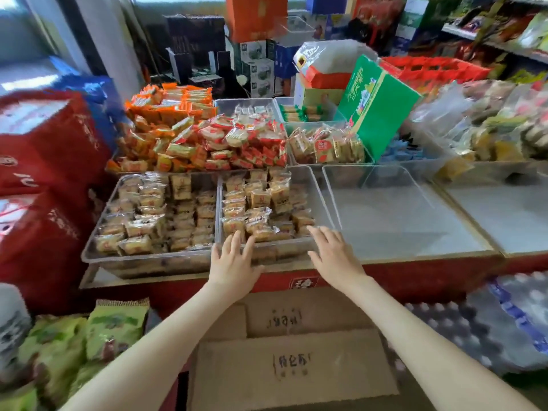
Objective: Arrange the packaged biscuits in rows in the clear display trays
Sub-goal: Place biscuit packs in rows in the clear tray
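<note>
Two clear display trays stand side by side on a red counter. The left tray (92,247) holds packaged biscuits (139,226) in rows. The middle tray (321,203) is partly filled with tan biscuit packets (261,200), and its right side is bare. My left hand (234,259) rests with straight fingers on the middle tray's front rim. My right hand (332,253) lies flat at the tray's front right corner. Neither hand holds a packet. A third clear tray (400,221) to the right holds nothing.
Piles of orange and red snack packets (189,137) fill trays behind. A green carton (376,105) leans at the back right. A cardboard box (290,351) sits below my arms. Red bags (44,161) stand at left, bottled water packs (489,321) at lower right.
</note>
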`<state>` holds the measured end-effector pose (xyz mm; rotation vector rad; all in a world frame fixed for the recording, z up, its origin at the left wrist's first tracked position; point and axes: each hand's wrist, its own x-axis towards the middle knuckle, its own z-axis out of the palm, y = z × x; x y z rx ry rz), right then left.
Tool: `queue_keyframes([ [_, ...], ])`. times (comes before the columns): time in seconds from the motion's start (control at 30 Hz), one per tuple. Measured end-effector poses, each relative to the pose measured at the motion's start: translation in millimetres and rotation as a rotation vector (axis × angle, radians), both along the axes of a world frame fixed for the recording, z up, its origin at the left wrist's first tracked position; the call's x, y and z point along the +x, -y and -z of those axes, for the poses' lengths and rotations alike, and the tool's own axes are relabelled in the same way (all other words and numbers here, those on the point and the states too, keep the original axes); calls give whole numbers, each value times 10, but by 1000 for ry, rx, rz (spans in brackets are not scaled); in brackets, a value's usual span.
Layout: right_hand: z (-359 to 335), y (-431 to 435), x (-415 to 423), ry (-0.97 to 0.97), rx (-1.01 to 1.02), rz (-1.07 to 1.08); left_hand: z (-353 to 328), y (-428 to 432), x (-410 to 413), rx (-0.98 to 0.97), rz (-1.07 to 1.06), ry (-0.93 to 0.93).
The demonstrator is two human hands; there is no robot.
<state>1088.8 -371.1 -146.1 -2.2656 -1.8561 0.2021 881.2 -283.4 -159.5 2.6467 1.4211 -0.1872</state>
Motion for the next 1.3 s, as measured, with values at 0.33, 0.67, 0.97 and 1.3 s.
queue_keyframes([
  [0.33,383,-1139,-161,-192,-121,-217,302,-362,-200,-48,-84,-56],
  [0.67,434,-1451,-55,-271,-210,-283,472,-774,55,-22,23,274],
  [0.97,152,-1555,9,-703,-69,-253,265,-1038,255,-498,-262,841],
  [1.3,266,-1614,108,-402,-288,-328,201,-1090,55,-643,-695,1178],
])
